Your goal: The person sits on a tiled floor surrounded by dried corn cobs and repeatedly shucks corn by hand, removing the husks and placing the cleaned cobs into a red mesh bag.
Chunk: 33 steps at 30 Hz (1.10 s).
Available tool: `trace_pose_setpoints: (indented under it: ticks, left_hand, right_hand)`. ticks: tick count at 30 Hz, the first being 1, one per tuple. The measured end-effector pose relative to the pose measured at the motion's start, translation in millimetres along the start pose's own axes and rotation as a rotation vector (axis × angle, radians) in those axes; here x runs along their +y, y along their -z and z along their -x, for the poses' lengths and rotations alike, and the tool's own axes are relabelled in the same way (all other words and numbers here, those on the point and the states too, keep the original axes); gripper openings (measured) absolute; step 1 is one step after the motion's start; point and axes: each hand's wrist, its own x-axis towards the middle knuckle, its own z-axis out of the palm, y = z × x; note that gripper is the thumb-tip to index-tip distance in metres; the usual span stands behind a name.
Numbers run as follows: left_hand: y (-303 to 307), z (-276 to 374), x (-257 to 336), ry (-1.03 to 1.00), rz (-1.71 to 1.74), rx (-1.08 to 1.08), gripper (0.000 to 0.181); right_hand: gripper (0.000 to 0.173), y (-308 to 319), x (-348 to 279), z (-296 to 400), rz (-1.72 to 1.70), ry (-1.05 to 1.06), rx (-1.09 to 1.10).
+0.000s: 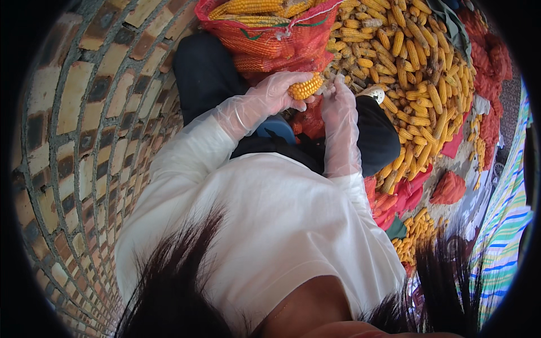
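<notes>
My left hand point(285, 91), in a clear plastic glove, grips a yellow corn cob point(305, 86) in front of my lap. The cob's rows of kernels face up, and its far end points toward my other hand. My right hand point(337, 99), gloved the same way, is raised close beside that end with its fingers bent together. Pale wisps lie by its fingertips; whether they are husk or loose glove plastic, and whether the fingers hold them, I cannot tell. Just beyond my hands stands a red mesh sack point(270, 46) filled with corn cobs.
A large heap of corn cobs point(418, 80) spreads along my right side. A brick wall point(84, 126) rises close on my left. Red mesh sacks point(486, 59) lie past the heap, near a striped sheet point(503, 236). Something blue point(277, 129) shows between my legs.
</notes>
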Motion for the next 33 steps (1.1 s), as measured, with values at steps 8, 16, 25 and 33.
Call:
trace_pose_setpoints:
  ticks: [8,16,25,33]
  left_hand:
    - [5,1,-4,-0.014,-0.162,-0.014,0.051]
    - [7,-6,-6,-0.114,-0.458,-0.097,0.051]
    - [-6,0,10,-0.088,-0.658,0.135,0.028]
    - [-14,12,13,-0.330,-0.989,0.170,0.025]
  right_hand:
    - [0.041,-7,-19,9,0.856,0.090,-0.113]
    - [0.062,-27,-29,41,1.035,0.219,-0.459]
    - [0.048,-23,-39,37,0.820,0.092,-0.398]
    - [0.051,-21,-46,22,1.167,0.308,-0.037]
